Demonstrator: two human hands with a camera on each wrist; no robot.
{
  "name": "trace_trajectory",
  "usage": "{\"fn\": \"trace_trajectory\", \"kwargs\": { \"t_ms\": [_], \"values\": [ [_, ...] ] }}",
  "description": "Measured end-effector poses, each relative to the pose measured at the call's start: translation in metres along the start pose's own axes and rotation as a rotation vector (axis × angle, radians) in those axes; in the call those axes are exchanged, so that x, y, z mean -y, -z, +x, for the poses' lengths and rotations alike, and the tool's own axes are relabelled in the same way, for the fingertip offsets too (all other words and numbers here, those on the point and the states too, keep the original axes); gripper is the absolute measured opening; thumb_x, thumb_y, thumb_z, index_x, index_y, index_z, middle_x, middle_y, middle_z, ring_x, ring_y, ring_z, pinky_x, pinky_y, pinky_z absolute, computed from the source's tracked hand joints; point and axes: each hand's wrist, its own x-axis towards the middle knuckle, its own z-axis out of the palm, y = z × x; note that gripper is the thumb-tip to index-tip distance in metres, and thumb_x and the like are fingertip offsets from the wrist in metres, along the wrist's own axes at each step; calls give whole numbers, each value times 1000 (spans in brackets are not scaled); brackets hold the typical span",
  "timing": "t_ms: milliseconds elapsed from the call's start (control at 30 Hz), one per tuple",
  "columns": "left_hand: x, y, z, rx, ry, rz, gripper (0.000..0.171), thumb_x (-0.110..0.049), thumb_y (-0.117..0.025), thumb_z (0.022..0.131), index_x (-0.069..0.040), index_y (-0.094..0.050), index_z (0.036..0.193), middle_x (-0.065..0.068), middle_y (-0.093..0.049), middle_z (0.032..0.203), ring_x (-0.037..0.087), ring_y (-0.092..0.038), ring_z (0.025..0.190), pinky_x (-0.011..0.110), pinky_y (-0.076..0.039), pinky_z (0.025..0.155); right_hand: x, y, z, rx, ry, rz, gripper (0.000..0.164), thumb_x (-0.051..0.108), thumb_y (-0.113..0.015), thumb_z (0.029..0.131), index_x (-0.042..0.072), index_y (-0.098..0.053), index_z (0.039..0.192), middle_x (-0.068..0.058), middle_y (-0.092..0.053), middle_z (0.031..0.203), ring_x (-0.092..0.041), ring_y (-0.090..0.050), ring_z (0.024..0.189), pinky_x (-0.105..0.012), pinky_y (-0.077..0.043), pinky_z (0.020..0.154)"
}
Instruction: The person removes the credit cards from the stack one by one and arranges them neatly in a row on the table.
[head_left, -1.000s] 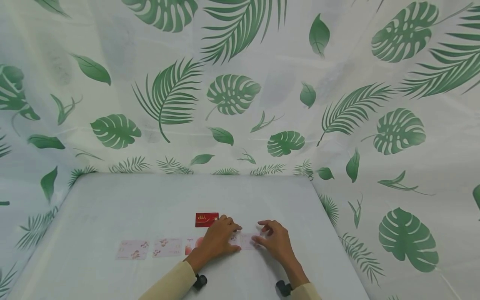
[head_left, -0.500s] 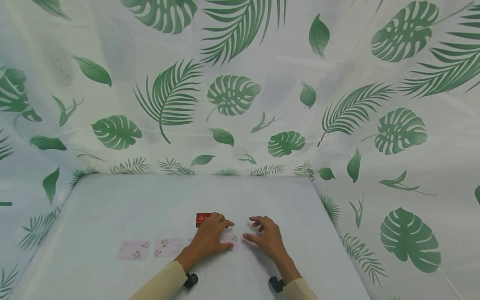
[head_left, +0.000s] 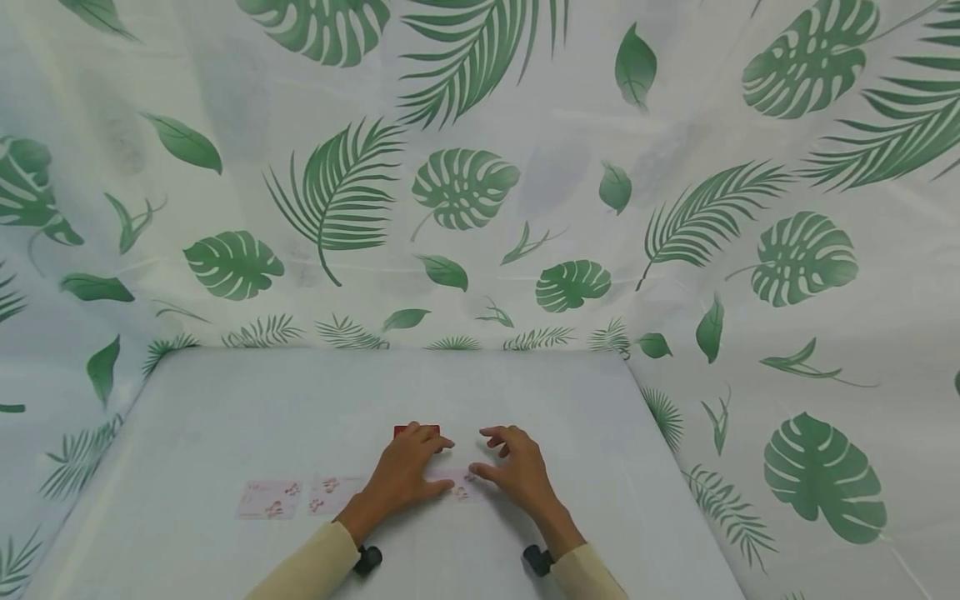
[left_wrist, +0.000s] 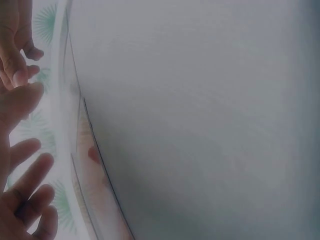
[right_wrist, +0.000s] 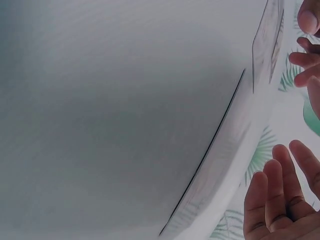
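Note:
Several pale pink cards with reddish flower prints lie in a row on the white table (head_left: 480, 392). One card (head_left: 268, 500) is at the row's left end, with another card (head_left: 335, 497) beside it. My left hand (head_left: 397, 471) hovers over the middle of the row, fingers spread and slightly bent, holding nothing. It covers most of a red card (head_left: 429, 429) behind the row. Right of it, my right hand (head_left: 519, 471) is held likewise, nothing in its grasp. Between the thumbs shows a flowered card (head_left: 461, 492). The right wrist view has a clear-edged card (right_wrist: 215, 150) below the right hand.
A white curtain (head_left: 480, 292) printed with green leaves rises behind the table and along both sides. Black wrist cameras (head_left: 367, 561) sit on both wrists, below the light sleeves (head_left: 311, 567).
Both hands have shifted left along the row, and the right hand has come off the right-end card. The red card, in plain view earlier, is now mostly behind the left hand.

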Motion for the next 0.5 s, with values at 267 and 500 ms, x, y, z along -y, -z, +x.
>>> {"fn": "trace_trajectory", "kwargs": {
  "t_ms": [267, 500],
  "values": [
    [7, 6, -4, 22, 56, 26, 57, -46, -94, 77, -21, -76, 125, -1, -72, 116, 20, -61, 107, 42, -56, 95, 8, -7, 7, 44, 34, -12, 61, 33, -96, 77, 21, -72, 131, -3, -73, 107, -16, -64, 92, -29, -52, 79],
    [15, 11, -6, 26, 77, 8, 54, -43, -94, 78, -19, -76, 124, 0, -73, 113, 19, -59, 104, 40, -56, 91, 15, -15, 14, 68, 42, 3, 60, 33, -96, 78, 20, -72, 131, -2, -73, 107, -17, -65, 94, -30, -52, 80]
  ]
}}
